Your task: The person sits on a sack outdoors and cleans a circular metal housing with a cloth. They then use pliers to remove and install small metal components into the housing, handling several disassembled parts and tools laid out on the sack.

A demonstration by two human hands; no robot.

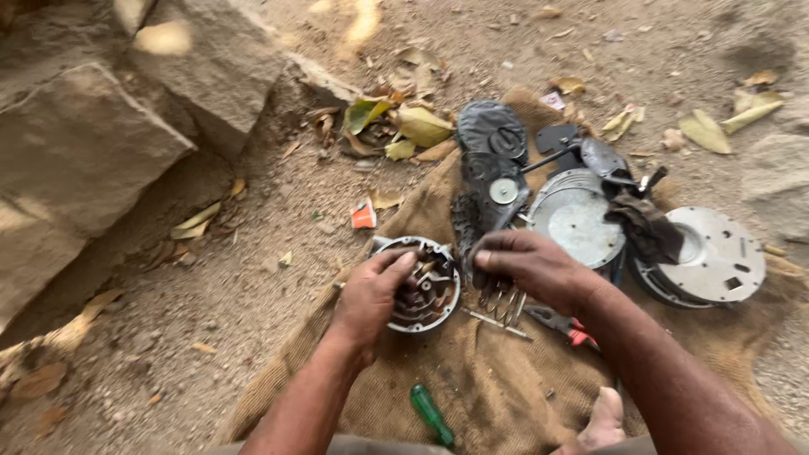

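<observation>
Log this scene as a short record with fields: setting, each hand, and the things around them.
setting: dirt ground with dry leaves and rocks; burlap cloth spread out
left hand: on the round metal housing, fingers at its rim
right hand: fingers over dark parts beside the housing
near right hand: loose bolts, red-handled pliers
on cloth: round metal plate, disc cover, green screwdriver
bottom edge: bare foot

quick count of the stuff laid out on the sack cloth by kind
Round silver metal discs: 2
Round housing under the left hand: 1
Dark round covers: 2
Green-handled screwdriver: 1
Red-handled pliers: 1
Total: 7
</observation>
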